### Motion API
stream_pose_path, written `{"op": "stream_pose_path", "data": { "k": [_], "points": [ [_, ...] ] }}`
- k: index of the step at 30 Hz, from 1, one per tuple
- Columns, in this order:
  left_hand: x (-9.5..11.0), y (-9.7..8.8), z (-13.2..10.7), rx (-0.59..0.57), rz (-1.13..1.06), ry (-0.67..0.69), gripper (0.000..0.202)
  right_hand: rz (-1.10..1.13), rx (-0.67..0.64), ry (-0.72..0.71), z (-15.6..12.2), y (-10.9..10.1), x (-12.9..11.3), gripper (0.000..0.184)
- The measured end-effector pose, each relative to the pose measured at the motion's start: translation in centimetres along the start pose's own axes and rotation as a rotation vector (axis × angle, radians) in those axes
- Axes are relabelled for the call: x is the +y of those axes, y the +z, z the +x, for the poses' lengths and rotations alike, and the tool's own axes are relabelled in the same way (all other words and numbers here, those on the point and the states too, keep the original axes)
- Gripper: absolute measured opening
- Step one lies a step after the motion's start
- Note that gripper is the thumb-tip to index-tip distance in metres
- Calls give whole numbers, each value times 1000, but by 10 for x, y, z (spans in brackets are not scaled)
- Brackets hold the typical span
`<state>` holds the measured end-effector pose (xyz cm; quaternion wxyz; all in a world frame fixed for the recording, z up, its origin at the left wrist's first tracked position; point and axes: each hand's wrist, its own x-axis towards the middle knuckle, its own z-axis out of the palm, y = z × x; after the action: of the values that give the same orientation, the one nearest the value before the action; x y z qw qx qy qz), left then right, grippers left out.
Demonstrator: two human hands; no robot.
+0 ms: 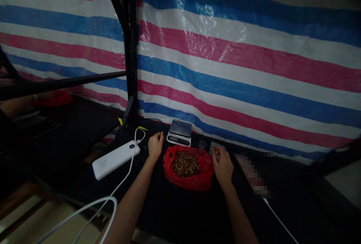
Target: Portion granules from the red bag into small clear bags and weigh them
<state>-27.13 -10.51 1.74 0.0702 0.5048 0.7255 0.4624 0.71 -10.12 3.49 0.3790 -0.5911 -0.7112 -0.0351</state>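
Observation:
My left hand (156,145) is closed, its fingers bent together beside the left edge of a white kitchen scale (179,134); what they hold, if anything, is too small to make out. On the right, my right hand (223,164) has its fingertips drawn in at the near edge of a clear plastic box (217,146). Whether it grips anything is unclear. Between my arms sits an open red plastic bag (187,183) with many small brown-gold pieces (185,164) inside. A small clear cup (202,144) stands between the scale and the box.
A white power bank (115,160) with a white cable (128,174) lies to the left. To the right is a phone (252,176), partly pixelated, with a cable. A black metal post (130,48) and striped sheeting (239,55) border the table. Another person's arm (17,105) is at far left.

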Motion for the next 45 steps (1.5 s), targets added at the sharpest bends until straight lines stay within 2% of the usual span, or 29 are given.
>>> {"op": "stream_pose_path", "data": {
  "k": [8, 10, 12, 17, 19, 21, 26, 30, 34, 37, 45],
  "points": [
    [4, 3, 3, -33, 13, 15, 43, 25, 4, 50, 24, -2, 16, 27],
    [4, 4, 4, -38, -7, 14, 44, 70, -25, 9, 34, 1, 13, 27],
    [3, 5, 5, -43, -32, 23, 44, 128, -100, -98, 43, 5, 0, 29],
    [1, 7, 5, -50, -36, 33, 45, 113, -437, -434, 58, 21, -55, 32],
    [2, 7, 5, -57, -26, 29, 45, 62, -491, -490, 62, 25, -68, 31],
    [2, 6, 5, -63, -10, 11, 45, 5, -509, -512, 65, 28, -71, 32],
    [3, 7, 5, -19, 0, -72, 35, -69, -533, -498, 62, 27, -55, 37],
    [6, 9, 5, -61, 100, -73, 33, -37, -530, -490, 58, 26, -53, 39],
    [6, 12, 4, -80, 226, 17, 29, -83, -511, -470, 58, 29, -63, 34],
    [6, 14, 4, -87, 243, 85, 27, -176, -481, -413, 59, 33, -68, 33],
    [13, 14, 0, -56, 252, 70, 26, -279, -369, -286, 53, 35, -56, 36]
  ]
}}
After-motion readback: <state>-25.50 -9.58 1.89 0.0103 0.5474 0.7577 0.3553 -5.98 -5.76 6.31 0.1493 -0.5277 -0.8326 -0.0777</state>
